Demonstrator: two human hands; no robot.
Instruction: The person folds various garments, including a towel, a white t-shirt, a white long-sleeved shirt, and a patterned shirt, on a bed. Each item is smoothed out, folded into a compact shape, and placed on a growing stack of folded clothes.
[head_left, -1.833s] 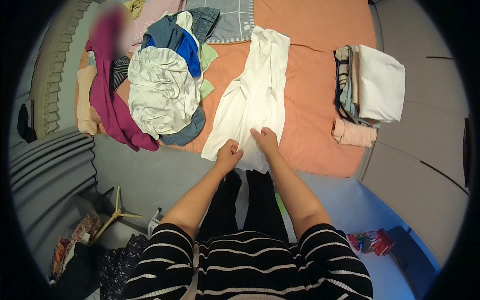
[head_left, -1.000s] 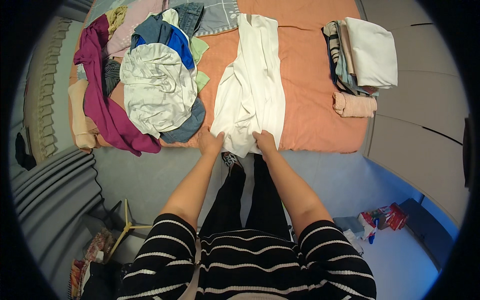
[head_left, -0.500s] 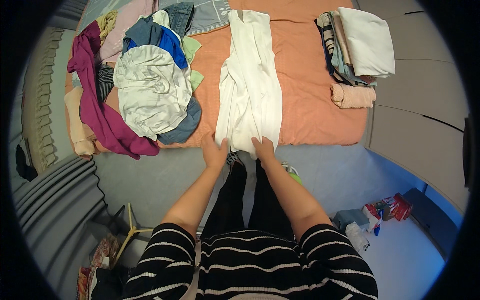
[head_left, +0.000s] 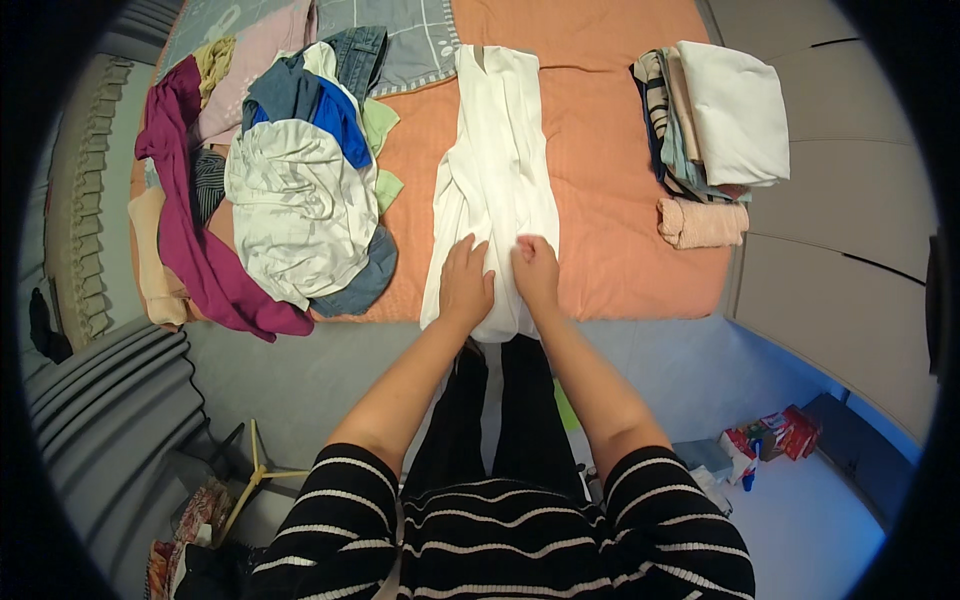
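A long white garment, folded into a narrow strip, lies lengthwise on the orange bedspread. Its lower end hangs slightly past the bed's near edge, and loose creases run down it. My left hand rests on the lower left part of the cloth, fingers extended and lying flat. To its right, my right hand is on the same garment with fingers curled in against the fabric; its fingertips are partly hidden.
On the left sprawls a heap of clothes: a pale patterned garment, a magenta one and a blue one. Folded clothes are stacked at the right, beside a rolled peach towel. Grey cabinets border the bed.
Both hands have moved up from the garment's lower corners onto its lower part. My left hand has flattened on the cloth. The whole scene sits slightly lower in the view.
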